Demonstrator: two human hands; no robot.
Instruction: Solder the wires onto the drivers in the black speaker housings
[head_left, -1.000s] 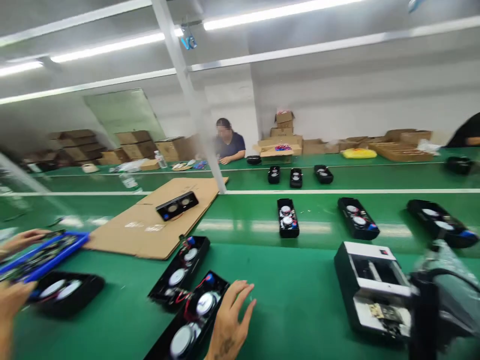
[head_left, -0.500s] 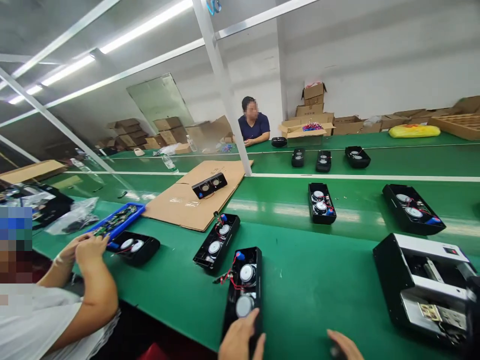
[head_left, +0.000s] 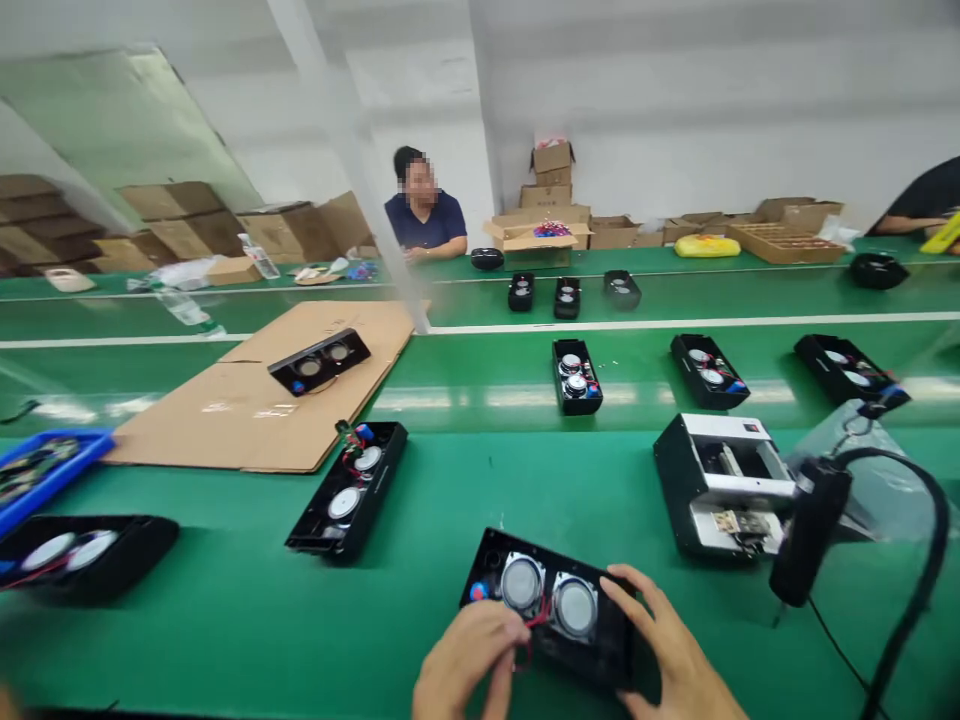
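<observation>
In front of me a black speaker housing lies turned sideways on the green bench, its two round silver speaker drivers facing up. A blue part sits at its left end. My left hand is closed in a pinch on the red wires at the housing's near side; its fingertips hide whatever hangs at the wires' end. My right hand grips the housing's right end, fingers on the far edge and thumb on the near one. A second open speaker housing lies to the left, a circuit board on its wires.
A black-and-white machine stands at the right, beside a hanging electric screwdriver with a curved cable. Cardboard and a blue tray lie at the left. Several housings rest along the middle belt. A person sits across.
The view has swung right. The speaker housing has turned from lengthwise to crosswise. My right hand has come onto its right end, and my left hand has moved from a driver to the wires.
</observation>
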